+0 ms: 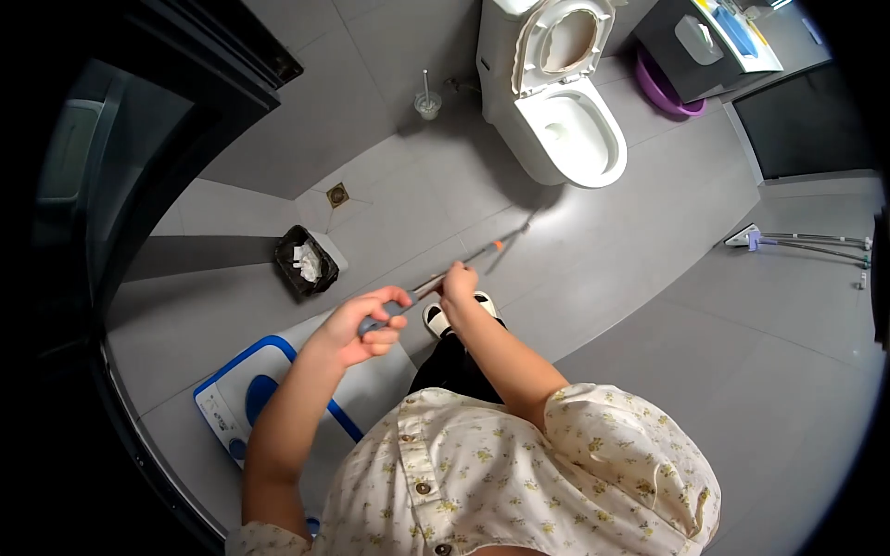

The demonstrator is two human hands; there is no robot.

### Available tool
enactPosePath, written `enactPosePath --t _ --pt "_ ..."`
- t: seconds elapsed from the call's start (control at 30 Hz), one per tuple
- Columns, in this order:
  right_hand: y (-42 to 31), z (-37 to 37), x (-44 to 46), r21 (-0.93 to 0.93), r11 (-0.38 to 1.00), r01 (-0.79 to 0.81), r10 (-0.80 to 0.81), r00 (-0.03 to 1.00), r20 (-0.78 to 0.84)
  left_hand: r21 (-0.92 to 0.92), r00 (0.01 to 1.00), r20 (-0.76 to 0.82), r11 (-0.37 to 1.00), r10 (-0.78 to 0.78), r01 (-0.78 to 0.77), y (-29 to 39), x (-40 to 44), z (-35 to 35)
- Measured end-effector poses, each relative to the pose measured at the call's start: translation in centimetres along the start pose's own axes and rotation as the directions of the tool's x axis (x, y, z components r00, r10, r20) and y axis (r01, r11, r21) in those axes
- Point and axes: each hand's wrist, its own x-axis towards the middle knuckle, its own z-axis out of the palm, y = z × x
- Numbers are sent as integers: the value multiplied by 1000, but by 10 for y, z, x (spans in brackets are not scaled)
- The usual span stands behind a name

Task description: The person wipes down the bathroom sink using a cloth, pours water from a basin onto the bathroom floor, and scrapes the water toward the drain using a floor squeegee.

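Observation:
A thin pole [428,286] slants up and to the right across the middle of the view, with a grey handle at its lower left end and an orange part farther along. My left hand [367,326] is curled around the grey handle. Farther up the shaft, my right hand [458,282] is closed around the pole. The far tip, small and hard to make out, lies over the tiled floor [649,218], short of the white toilet [567,130], whose lid and seat are raised.
A black-lined bin [306,263] with white paper stands left, near a floor drain [337,195]. A toilet brush [426,102] is by the wall. Upper right are a purple basin [667,91] and cabinet. A blue-edged white object [222,417] lies lower left; a mop [743,238] is right.

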Motion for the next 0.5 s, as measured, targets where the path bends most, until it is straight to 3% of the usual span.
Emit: enactPosePath --t 0.1,0.27,0.33,0.4,0.5 --pt "-15 -28 32 41 999 -32 36 993 -111 -89 995 66 993 -73 78 -4 55 -8" --pt "-34 -21 59 -77 988 -137 115 964 -239 -240 995 70 967 -64 79 0 94 -23" --pt "-12 -7 62 -143 975 -171 130 957 -261 -308 1000 6 951 -8 10 5 83 -35" --pt "4 23 69 -315 941 -122 25 955 -295 -327 1000 -26 945 12 -20 14 65 -40" --pt "-4 64 34 -339 930 -144 51 962 -267 -400 990 -105 907 98 -132 25 41 -57"
